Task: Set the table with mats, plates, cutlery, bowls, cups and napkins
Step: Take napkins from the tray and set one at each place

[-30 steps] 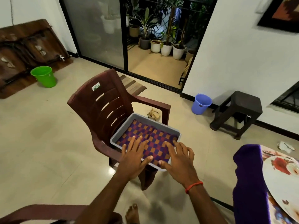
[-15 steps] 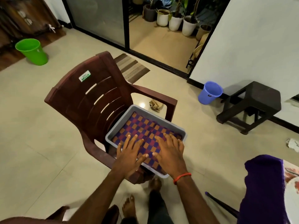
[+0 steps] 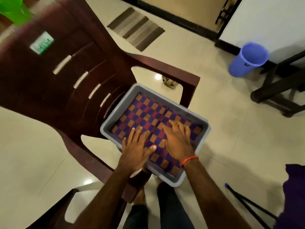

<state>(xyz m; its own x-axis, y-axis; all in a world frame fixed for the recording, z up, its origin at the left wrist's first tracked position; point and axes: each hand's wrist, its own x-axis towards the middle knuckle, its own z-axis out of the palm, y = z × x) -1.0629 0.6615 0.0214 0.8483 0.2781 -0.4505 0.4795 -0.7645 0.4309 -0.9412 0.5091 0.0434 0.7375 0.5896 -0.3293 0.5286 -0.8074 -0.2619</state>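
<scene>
A tub (image 3: 109, 119) sat on the seat of a chair (image 3: 69, 90), with mats (image 3: 143, 113) lying flat inside it. The left hand (image 3: 137, 149) and right hand (image 3: 178, 139) rested side by side on the mats at the tub's near end. Behind the chair lay a rug (image 3: 136, 28), and off to the right a bin (image 3: 247, 60) stood just beside a stool (image 3: 280, 86).

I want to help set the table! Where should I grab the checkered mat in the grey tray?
Probably pinch it at the dark seam across its middle, coming straight down from above. The checkered mat lies flat and nearly fills the grey tray, so the walls crowd its outer edges. The left hand and right hand rest flat on either side of that seam.
</scene>
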